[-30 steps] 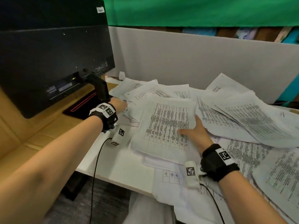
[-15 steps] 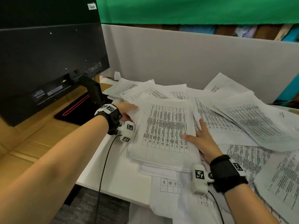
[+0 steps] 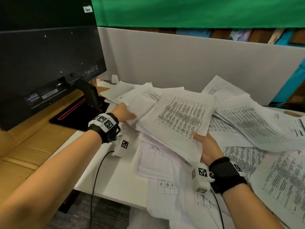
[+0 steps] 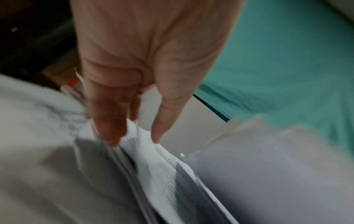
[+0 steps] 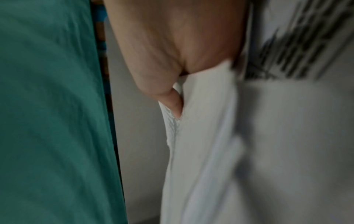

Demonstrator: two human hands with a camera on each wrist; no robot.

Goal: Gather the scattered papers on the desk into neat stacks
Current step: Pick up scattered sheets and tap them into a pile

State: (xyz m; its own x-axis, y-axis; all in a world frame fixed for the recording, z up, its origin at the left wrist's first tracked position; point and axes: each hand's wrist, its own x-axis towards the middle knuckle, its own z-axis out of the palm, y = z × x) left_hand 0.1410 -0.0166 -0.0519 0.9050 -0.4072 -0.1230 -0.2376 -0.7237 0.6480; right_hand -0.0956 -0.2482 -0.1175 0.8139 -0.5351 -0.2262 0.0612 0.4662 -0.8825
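Centrally, a thick stack of printed sheets (image 3: 178, 119) is held up off the white desk (image 3: 115, 180), tilted, its near-right corner higher than the loose sheets beneath; the right hand (image 3: 206, 146) grips that corner at about 5 o'clock from the stack's middle, thumb on the printed top face and fingers hidden underneath; the right wrist view shows the thumb (image 5: 172, 98) curled against the white edge of the bundle (image 5: 201, 136); the left hand (image 3: 123, 113) sits at the stack's 9 o'clock edge, and the left wrist view, though blurred, shows its fingers (image 4: 109, 121) extended down into the fanned paper edges (image 4: 153, 166), thumb on one side and fingers on the other, pinching sheets; scattered papers (image 3: 250, 128) cover the desk from 12 o'clock round to 4 o'clock of the stack, overlapping one another, some hanging over the near edge at 6 o'clock (image 3: 173, 204); at 9 to 10 o'clock stands a black monitor (image 3: 46, 60) on its stand (image 3: 90, 95), whose base lies on a wooden surface (image 3: 24, 146); a grey partition (image 3: 181, 63) runs behind the papers at 12 o'clock, with green cloth (image 3: 198, 12) above it; both wrists wear black straps with marker tags (image 3: 105, 123).
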